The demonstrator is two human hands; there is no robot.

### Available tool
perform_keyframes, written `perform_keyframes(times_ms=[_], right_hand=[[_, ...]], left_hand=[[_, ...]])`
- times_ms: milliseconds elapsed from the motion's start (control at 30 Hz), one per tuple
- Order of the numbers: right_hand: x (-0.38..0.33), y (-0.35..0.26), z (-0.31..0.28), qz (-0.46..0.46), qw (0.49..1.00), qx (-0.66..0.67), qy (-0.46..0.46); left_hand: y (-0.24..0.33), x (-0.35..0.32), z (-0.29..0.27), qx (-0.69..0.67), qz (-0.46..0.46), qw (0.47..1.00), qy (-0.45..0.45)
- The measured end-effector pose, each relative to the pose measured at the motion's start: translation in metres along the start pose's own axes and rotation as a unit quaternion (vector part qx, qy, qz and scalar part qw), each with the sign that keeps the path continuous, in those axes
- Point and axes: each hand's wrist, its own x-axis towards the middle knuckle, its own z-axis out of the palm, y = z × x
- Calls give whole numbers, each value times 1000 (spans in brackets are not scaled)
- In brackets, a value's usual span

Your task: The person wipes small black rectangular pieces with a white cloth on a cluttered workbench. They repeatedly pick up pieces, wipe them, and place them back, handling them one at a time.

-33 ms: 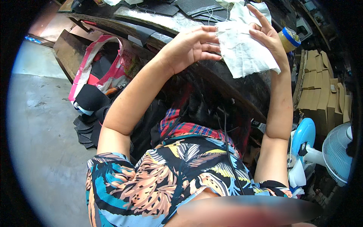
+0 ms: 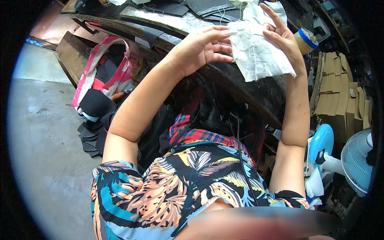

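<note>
A white piece of cloth (image 2: 260, 54) with frayed edges hangs between my two hands over the near side of the bench. My right hand (image 2: 283, 38) grips it at its upper right, thumb and curled fingers closed on it while the index finger points up and away. At the cloth's left edge is my left hand (image 2: 200, 51), its fingers spread and slightly bent, the tips touching or almost touching the fabric. More white cloth (image 2: 256, 13) shows behind the held piece. Part of the right hand's grip is hidden by the cloth.
Black fabric pieces (image 2: 212, 9) lie on the worn bench (image 2: 168, 21). A jar with a blue lid (image 2: 306, 41) stands beside my right wrist. Cardboard boxes (image 2: 334, 88) and a blue-and-white fan (image 2: 356, 160) are at right. A pink-and-white bag (image 2: 86, 86) sits at left.
The cloth's lower edge has shifted up very slightly. Both hands keep almost the same place and pose.
</note>
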Motion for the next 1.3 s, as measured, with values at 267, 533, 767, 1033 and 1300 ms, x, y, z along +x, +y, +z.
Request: perform_keyframes(times_ms=[267, 533, 767, 1033, 1300], right_hand=[[8, 9, 2, -37, 976, -144, 161], [-3, -17, 35, 101, 986, -99, 86], [6, -13, 55, 41, 988, -62, 135], [1, -13, 21, 18, 992, -80, 99], [-2, -7, -4, 42, 984, -68, 159]], left_hand=[[-1, 17, 3, 101, 41, 994, 14], [-6, 21, 16, 64, 212, 971, 94], [-12, 18, 2, 10, 212, 967, 139], [13, -5, -31, 44, 154, 964, 213], [22, -22, -39, 194, 158, 940, 232]])
